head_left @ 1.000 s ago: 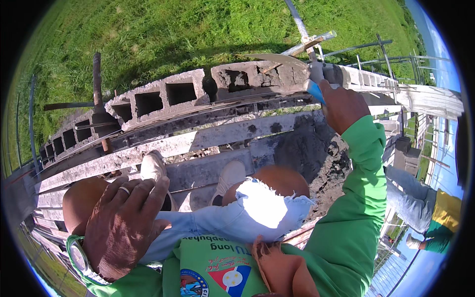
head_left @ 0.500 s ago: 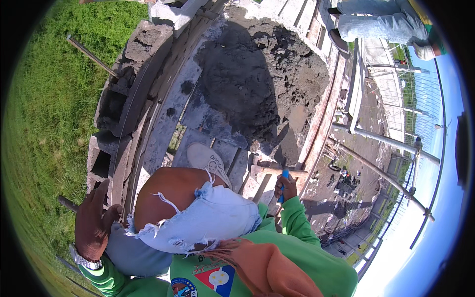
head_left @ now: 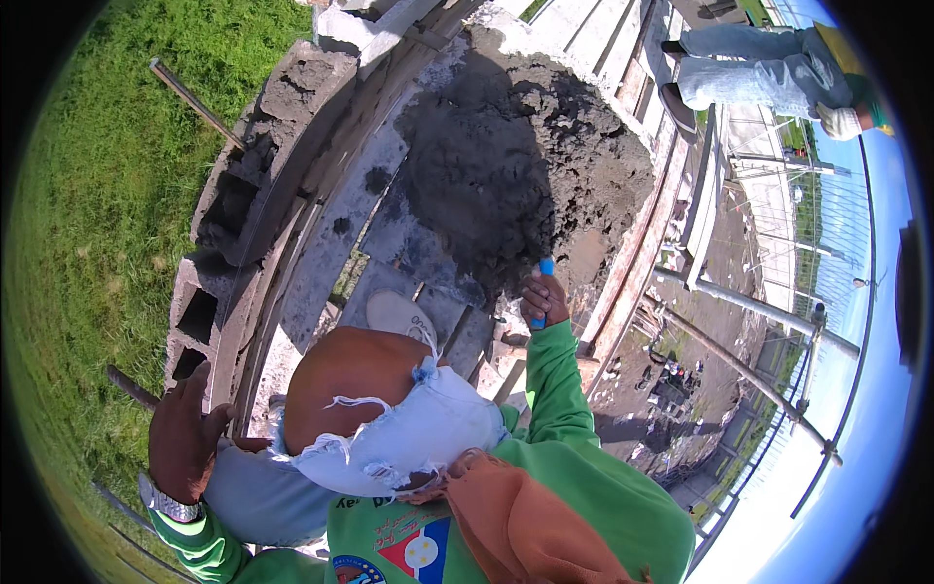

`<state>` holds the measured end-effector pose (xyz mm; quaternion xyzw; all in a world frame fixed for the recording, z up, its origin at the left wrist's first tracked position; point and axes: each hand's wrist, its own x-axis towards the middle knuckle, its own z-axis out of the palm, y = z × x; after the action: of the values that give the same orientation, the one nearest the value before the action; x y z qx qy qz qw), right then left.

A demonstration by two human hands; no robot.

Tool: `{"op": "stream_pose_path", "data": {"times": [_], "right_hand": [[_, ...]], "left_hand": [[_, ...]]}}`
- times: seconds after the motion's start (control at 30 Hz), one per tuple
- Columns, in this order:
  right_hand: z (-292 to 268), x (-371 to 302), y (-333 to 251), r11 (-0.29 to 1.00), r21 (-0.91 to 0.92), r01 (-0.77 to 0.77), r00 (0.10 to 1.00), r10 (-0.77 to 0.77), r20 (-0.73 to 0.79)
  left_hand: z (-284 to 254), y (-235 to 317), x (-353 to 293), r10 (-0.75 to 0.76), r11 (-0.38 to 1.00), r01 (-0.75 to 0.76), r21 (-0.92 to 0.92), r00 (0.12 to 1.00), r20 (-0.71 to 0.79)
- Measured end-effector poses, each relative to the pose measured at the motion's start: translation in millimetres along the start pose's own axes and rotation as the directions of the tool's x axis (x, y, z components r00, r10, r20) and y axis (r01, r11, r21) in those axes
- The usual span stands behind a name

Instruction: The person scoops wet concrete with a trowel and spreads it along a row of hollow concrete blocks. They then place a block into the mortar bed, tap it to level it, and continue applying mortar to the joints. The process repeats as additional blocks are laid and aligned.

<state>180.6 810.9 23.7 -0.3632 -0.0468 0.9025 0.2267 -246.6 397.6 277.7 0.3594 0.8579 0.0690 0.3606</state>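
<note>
My right hand (head_left: 545,300) is closed around the blue handle of a trowel (head_left: 547,265), at the near edge of a heap of wet grey mortar (head_left: 477,165). The trowel's blade cannot be made out against the mortar. The heap lies on a mortar-smeared board (head_left: 375,219) over wooden planks. At the lower left my left hand (head_left: 187,443) is open with its fingers apart, holding nothing, close to the near end of a hollow-block wall (head_left: 219,282). A taut string runs along that wall.
A metal bar (head_left: 197,102) sticks out from the wall toward the grass. My shoe (head_left: 397,313) rests on the planks. A co-worker's legs (head_left: 749,83) stand at the far right. Beyond the plank edge, scaffold poles (head_left: 749,302) cross above lower ground.
My right hand has moved forward and slightly left with the trowel, up to the mortar; the blade was visible before. My left hand has hardly moved. The view has shifted slightly.
</note>
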Motion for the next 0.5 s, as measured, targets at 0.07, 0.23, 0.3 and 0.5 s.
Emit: {"op": "stream_pose_path", "data": {"times": [0.07, 0.23, 0.3, 0.5], "right_hand": [[2, -17, -11, 0.994, -0.108, 0.017, 0.999, -0.021, -0.029], [10, -40, -40, 0.980, -0.196, 0.036, 0.996, -0.050, -0.069], [10, -50, -51, 0.980, -0.197, 0.007, 0.999, -0.015, -0.042], [17, -91, -106, 0.929, -0.332, -0.165, 0.983, 0.181, 0.017]], "left_hand": [[-1, 1, 4, 0.023, 1.000, -0.023, 0.001, 1.000, -0.007], [-5, 14, 19, 0.088, 0.994, -0.088, 0.069, 0.996, 0.004], [-5, 21, 18, 0.144, 0.985, -0.139, 0.105, 0.988, -0.046], [-8, 25, -1, 0.051, 0.996, -0.048, 0.080, 0.998, -0.037]]}}
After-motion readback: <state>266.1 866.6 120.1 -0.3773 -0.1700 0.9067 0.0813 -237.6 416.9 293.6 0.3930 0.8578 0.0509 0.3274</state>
